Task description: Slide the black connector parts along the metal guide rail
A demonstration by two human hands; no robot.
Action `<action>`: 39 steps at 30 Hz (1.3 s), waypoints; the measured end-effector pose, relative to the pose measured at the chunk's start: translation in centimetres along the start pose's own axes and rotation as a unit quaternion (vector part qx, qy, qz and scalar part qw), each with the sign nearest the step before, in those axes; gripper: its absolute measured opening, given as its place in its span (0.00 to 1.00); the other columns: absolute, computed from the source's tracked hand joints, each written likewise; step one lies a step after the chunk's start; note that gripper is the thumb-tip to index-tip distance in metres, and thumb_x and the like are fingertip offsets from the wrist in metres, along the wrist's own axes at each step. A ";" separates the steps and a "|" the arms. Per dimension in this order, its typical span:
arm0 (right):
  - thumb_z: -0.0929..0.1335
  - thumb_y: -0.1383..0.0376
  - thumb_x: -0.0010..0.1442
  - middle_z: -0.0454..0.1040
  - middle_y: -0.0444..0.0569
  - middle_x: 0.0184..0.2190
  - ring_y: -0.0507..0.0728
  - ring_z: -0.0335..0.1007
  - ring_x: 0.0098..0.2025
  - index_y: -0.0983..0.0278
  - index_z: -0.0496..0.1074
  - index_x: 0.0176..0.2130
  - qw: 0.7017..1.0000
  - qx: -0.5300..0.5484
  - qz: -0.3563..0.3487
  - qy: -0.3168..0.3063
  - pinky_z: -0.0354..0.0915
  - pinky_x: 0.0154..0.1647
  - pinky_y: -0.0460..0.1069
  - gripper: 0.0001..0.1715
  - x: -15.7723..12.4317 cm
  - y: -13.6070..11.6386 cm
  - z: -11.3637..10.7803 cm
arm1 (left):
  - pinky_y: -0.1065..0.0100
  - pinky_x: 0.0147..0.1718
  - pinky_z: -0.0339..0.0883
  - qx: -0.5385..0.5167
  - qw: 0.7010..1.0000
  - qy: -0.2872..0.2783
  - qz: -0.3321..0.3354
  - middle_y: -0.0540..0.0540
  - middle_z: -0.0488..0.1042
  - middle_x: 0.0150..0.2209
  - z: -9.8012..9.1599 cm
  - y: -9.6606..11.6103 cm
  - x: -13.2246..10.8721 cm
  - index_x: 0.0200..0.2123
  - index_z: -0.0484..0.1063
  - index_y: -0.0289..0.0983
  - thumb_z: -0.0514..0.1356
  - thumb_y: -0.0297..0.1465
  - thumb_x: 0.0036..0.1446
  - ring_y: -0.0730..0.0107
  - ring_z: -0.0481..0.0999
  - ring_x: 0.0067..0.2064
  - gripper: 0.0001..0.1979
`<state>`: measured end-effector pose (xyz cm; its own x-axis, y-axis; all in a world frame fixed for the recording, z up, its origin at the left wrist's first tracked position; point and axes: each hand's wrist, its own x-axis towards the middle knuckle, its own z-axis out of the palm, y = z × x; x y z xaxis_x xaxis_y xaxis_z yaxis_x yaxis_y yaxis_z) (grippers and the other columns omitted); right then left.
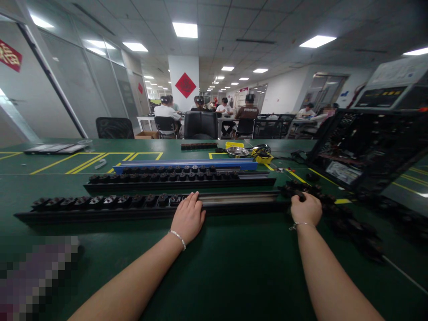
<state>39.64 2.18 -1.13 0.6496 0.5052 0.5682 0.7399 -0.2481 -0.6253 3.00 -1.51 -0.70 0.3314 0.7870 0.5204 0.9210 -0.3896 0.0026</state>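
Curled around a small black part (300, 196), the right hand (309, 211) was beside a dark heap (359, 229), while the left hand (187, 216) lay unclenched on the near rail (240, 199), seemingly steadying it.

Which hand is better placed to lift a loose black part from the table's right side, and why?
Probably the right hand: it is at the loose black parts and appears curled around one. The left hand rests on the nearest black rail, farther from them.
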 end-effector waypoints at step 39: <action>0.59 0.58 0.50 0.69 0.60 0.41 0.65 0.66 0.41 0.63 0.70 0.48 0.960 -0.228 -0.003 -0.159 0.59 0.35 0.56 0.28 0.9 5.4 -4.9 | 0.58 0.55 0.57 -0.005 1.000 0.004 0.003 0.38 0.63 0.58 0.0 -0.2 -0.2 0.45 0.68 0.34 0.52 0.32 0.57 0.57 0.60 0.59 0.14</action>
<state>45.08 -2.72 -1.41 0.6127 0.7169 0.3326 0.7900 -0.5444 -0.2821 2.75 -1.58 -0.85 0.3360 0.7803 0.5275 0.9168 -0.3994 0.0069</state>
